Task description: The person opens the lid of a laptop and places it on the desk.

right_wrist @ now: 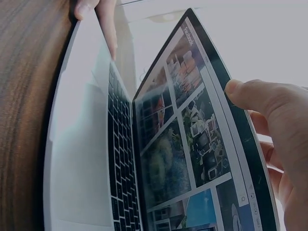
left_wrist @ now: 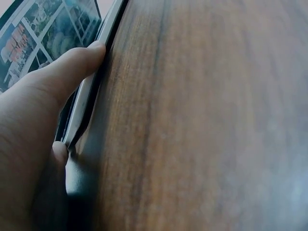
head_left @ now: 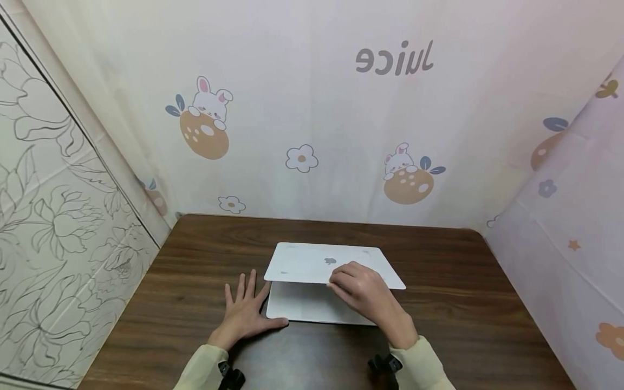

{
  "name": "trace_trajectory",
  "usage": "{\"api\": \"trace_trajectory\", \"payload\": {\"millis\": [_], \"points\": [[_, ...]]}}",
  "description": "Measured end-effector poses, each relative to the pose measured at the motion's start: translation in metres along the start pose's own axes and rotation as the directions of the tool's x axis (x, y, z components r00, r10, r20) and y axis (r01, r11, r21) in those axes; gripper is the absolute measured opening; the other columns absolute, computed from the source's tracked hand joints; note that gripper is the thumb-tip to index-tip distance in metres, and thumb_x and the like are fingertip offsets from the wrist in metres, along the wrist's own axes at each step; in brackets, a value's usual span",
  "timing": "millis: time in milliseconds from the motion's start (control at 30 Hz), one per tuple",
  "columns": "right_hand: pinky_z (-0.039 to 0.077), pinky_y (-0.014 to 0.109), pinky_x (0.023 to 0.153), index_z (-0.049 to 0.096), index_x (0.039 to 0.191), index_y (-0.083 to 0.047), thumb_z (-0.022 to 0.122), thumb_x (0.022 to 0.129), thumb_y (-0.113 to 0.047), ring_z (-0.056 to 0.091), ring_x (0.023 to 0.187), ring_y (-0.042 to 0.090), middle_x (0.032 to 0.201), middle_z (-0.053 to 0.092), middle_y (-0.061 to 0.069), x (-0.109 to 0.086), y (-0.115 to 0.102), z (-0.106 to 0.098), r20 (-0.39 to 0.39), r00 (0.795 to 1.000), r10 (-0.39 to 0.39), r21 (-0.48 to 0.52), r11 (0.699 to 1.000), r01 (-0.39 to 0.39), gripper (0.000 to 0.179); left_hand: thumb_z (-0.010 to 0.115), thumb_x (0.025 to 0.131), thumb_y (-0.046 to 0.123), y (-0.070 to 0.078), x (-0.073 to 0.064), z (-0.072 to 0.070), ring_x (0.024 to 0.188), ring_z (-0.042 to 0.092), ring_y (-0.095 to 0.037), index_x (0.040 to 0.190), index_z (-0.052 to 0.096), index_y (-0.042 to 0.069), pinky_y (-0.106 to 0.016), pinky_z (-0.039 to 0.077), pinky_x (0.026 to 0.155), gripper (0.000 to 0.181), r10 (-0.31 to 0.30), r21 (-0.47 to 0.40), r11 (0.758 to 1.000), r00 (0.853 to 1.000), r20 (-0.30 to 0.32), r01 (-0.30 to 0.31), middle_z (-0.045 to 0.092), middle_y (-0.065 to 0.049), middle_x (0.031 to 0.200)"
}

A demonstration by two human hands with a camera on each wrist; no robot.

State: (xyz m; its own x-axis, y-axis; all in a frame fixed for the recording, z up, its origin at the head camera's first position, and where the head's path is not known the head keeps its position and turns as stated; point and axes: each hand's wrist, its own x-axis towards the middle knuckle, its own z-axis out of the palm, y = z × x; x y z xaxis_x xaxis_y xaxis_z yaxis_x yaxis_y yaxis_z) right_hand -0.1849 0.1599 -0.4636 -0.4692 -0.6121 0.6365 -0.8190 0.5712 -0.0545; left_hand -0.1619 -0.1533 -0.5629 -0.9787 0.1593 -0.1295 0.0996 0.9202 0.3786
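Observation:
A silver laptop (head_left: 302, 264) with a dark logo on its lid lies partly open on the table, its lid tilted above the base (head_left: 312, 303). My right hand (head_left: 363, 290) pinches the lid's front edge near the middle, thumb on the screen side and fingers behind. In the right wrist view the lit screen (right_wrist: 168, 154) shows a grid of pictures, with the black keyboard (right_wrist: 120, 154) beside it. My left hand (head_left: 246, 311) spreads its fingers at the base's left side. Its thumb (left_wrist: 79, 62) rests along the front-left corner of the base.
The dark brown wooden table (head_left: 463, 303) carries the laptop. A white curtain (head_left: 302, 108) with rabbit and fruit prints hangs behind its far edge and along the right. A panel (head_left: 58, 216) with line-drawn flowers stands at the left. Each wrist wears a small black camera.

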Motion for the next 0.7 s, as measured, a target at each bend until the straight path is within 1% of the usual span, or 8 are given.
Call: {"api": "trace_trajectory", "payload": {"millis": [133,300,400,600,700], "points": [[0.059,0.031,0.074,0.077,0.089,-0.017,0.085,0.085,-0.018,0.070,0.087,0.011,0.092,0.073,-0.006,0.003,0.000,-0.003,0.011,1.000,0.019,0.002,1.000,-0.019,0.008,0.059,0.066,0.095,0.001,0.000,0.000,0.159,-0.008,-0.045,0.163,0.032,0.029,-0.074,-0.012,0.118,0.120,0.000,0.006,1.000,1.000,0.002,0.000,0.000,-0.017,0.174],[0.059,0.030,0.075,0.078,0.089,-0.016,0.085,0.085,-0.016,0.070,0.087,0.011,0.091,0.074,-0.006,0.006,0.003,-0.003,0.003,1.000,0.020,0.024,1.000,-0.020,0.009,0.060,0.067,0.095,0.001,0.000,-0.001,0.159,-0.007,-0.045,0.164,0.028,0.031,-0.074,-0.011,0.118,0.121,0.001,0.010,1.000,1.000,0.008,-0.001,0.000,-0.017,0.174],[0.059,0.030,0.075,0.078,0.089,-0.016,0.086,0.083,-0.013,0.070,0.086,0.011,0.091,0.074,-0.006,0.007,0.005,-0.003,-0.013,1.000,0.012,0.042,0.999,-0.011,0.010,0.061,0.067,0.094,0.001,-0.001,-0.001,0.159,-0.005,-0.046,0.164,0.027,0.031,-0.074,-0.011,0.118,0.120,0.009,0.000,1.000,1.000,-0.003,-0.009,0.003,-0.018,0.174],[0.060,0.029,0.076,0.078,0.090,-0.016,0.087,0.083,-0.014,0.070,0.088,0.011,0.092,0.074,-0.006,0.011,0.008,-0.004,-0.004,1.000,0.030,0.065,0.997,-0.029,0.011,0.061,0.067,0.094,-0.001,-0.003,0.002,0.158,-0.002,-0.049,0.165,0.026,0.032,-0.075,-0.014,0.116,0.121,0.041,-0.032,0.999,0.998,-0.045,-0.042,0.007,-0.021,0.173],[0.059,0.030,0.077,0.077,0.092,-0.016,0.086,0.084,-0.013,0.070,0.089,0.011,0.093,0.074,-0.006,0.012,0.010,-0.005,-0.001,1.000,0.031,0.079,0.996,-0.031,0.012,0.061,0.067,0.094,-0.001,-0.002,0.002,0.158,-0.002,-0.049,0.165,0.025,0.033,-0.074,-0.014,0.117,0.121,0.041,-0.032,0.999,0.998,-0.047,-0.043,0.007,-0.021,0.173]]}}
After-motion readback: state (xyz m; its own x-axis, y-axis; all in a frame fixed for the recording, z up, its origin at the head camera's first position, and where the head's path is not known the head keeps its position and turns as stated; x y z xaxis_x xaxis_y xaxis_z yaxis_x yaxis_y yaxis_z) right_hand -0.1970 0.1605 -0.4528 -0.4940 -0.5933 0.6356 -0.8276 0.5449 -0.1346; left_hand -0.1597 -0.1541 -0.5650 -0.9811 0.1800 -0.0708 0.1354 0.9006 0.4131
